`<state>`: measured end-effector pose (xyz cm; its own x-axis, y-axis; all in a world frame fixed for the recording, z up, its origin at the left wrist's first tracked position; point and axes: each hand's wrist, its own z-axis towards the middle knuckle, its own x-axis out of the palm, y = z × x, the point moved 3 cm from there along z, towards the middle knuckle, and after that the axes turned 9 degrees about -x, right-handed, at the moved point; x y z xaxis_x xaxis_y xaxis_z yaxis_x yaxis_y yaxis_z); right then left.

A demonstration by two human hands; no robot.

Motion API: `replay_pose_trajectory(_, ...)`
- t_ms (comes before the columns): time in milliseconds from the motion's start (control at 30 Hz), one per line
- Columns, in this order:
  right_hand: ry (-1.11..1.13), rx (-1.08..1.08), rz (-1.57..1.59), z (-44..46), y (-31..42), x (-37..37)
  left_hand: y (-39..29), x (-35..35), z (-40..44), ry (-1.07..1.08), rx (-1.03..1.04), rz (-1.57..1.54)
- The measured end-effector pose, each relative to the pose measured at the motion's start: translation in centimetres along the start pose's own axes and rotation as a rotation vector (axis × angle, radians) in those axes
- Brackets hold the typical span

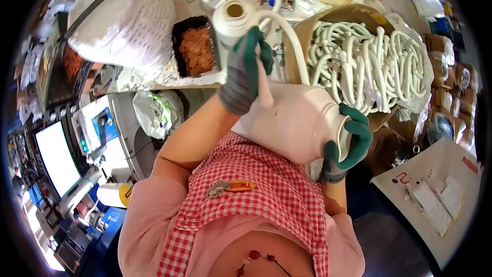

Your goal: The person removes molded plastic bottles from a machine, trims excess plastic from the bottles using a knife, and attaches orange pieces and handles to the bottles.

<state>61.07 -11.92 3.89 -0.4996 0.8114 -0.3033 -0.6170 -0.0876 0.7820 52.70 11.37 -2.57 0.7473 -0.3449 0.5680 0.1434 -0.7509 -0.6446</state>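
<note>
Head view: pale container point(293, 120) lies slantwise between the hands, neck end toward the right. Left hand point(249, 66), gloved, fingers curled about a pinkish stem point(264, 92) standing up at the container's side. Right hand point(352, 138), gloved, clasps the neck, fingers bent over its rim. Just beyond left hand: second container point(222, 24). Left of it, black box point(177, 41) of copper-coloured pieces point(197, 54). Beyond right hand: carton point(335, 14), curved white tubes point(370, 66) heaped inside.

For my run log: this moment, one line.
Pale pink plastic vessel: tilted; left green gloved hand: grips spout; right green gloved hand: grips rim
</note>
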Motion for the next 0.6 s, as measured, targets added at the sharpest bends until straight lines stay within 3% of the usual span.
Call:
replay_pose_trajectory(67, 0.038, -0.025, 0.046, 0.0, 1.3, 2.2, -3.0, -2.2, -3.0, -0.010, -0.021, -0.063)
replay_pose_trajectory(200, 0.160, -0.132, 0.135, -1.2, 4.2, 6.3, -5.7, -6.8, -9.6, -0.015, 0.186, -0.009)
replay_pose_trajectory(233, 0.185, -0.146, 0.148, -1.5, 5.2, 7.4, -6.1, -7.5, -11.3, -0.061, 0.144, -0.116)
replay_pose_trajectory(300, 0.220, -0.185, 0.211, -2.6, 7.1, 9.5, -5.7, -11.2, -13.1, -0.060, 0.311, 0.131)
replay_pose_trajectory(333, 0.238, -0.198, 0.226, -3.1, 8.1, 10.3, -5.7, -12.1, -14.2, 0.032, 0.271, -0.070)
replay_pose_trajectory(433, 0.347, -0.301, 0.240, -4.6, 11.6, 13.0, -6.5, -15.3, -16.9, 0.005, 0.168, -0.240)
replay_pose_trajectory(600, 0.489, -0.446, 0.257, -6.5, 17.6, 16.0, -7.4, -19.8, -22.0, 0.005, 0.144, -0.199)
